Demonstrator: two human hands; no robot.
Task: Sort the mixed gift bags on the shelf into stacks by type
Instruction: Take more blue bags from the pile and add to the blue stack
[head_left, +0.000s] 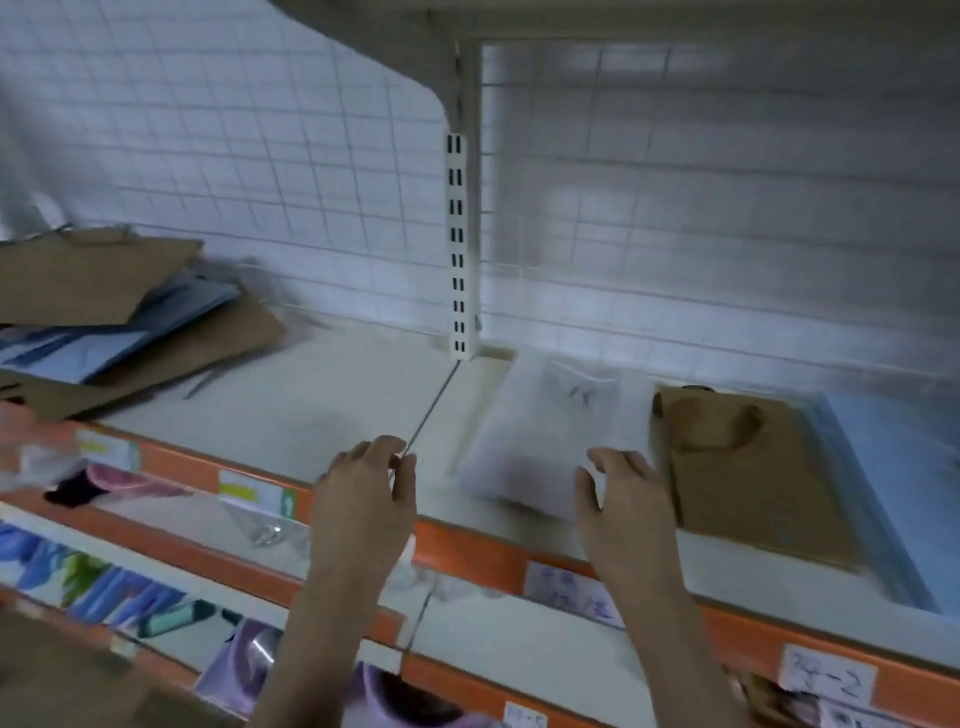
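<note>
A mixed pile of brown paper bags (88, 275) and light blue bags (104, 338) lies at the shelf's left end. To the right lie a translucent white bag (550, 431), a flat brown bag (748, 457) and a light blue bag (904, 478), side by side. My left hand (363, 499) hovers over the shelf's front edge, fingers loosely curled, holding nothing. My right hand (618, 499) hangs at the near right corner of the white bag with relaxed fingers; blur hides whether it touches the bag.
The white shelf (322, 410) has an orange front strip with price labels (826, 680). A slotted upright post (457, 249) and a wire grid back stand behind. Lower shelves hold colourful packaged goods (114, 582). Another shelf board hangs overhead.
</note>
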